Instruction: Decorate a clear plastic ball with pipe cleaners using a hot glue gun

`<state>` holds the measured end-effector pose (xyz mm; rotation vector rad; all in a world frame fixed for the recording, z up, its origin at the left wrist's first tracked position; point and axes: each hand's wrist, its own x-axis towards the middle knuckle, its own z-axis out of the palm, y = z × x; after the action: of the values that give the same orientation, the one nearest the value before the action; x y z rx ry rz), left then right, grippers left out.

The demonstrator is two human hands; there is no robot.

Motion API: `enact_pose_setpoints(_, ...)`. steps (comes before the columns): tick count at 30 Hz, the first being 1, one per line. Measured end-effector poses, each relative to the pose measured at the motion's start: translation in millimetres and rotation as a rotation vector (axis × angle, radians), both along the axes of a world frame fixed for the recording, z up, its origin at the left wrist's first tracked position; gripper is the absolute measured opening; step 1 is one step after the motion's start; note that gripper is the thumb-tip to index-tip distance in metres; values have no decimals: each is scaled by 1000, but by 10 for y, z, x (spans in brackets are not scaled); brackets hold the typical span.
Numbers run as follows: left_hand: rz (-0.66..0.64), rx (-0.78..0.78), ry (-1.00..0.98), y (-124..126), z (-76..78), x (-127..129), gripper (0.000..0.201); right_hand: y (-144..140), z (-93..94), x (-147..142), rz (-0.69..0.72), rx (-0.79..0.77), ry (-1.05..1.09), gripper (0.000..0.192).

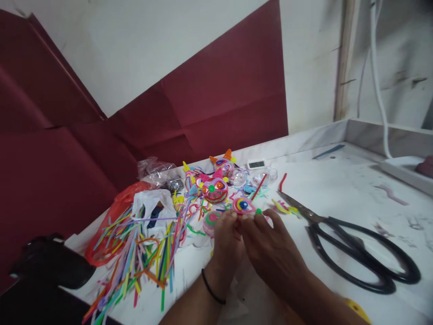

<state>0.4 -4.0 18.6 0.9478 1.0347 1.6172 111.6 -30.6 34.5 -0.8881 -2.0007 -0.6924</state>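
Observation:
My left hand [226, 237], with a black band at its wrist, pinches the near edge of a pink pipe-cleaner ornament [244, 205] bearing a coiled blue, yellow and white eye. From the other side my right hand [270, 243] closes its fingers on the same ornament, beside a small green pompom [259, 211]. The fingertips meet, and what lies between them is partly hidden. Just left of the hands is a round pink and green coiled piece [211, 222]. Beyond sits a pink pipe-cleaner animal head [216, 190] with orange eyes and a green nose.
Large black-handled scissors [348, 246] lie open at right. Many loose pipe cleaners [145, 253] spill from a red plastic bag [126, 198] at left. A small digital display [256, 164] and clear plastic domes [239, 177] stand behind. A white cable [377, 81] hangs at right.

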Motion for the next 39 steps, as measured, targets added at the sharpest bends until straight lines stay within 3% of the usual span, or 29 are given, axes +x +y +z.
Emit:
enact_pose_setpoints(9, -21, 121, 33, 31, -120, -52, 14, 18, -28, 0, -8, 0, -39, 30)
enact_pose_setpoints(21, -46, 128, 161, -66, -82, -62, 15, 44, -62, 17, -44, -80, -63, 28)
enact_pose_setpoints(29, -46, 131, 50, -58, -34, -42, 15, 55, -72, 23, -82, -103, -81, 25)
enact_pose_setpoints(39, -173, 50, -182, -11, -14, 30, 21, 45, -60, 26, -93, -96, -88, 23)
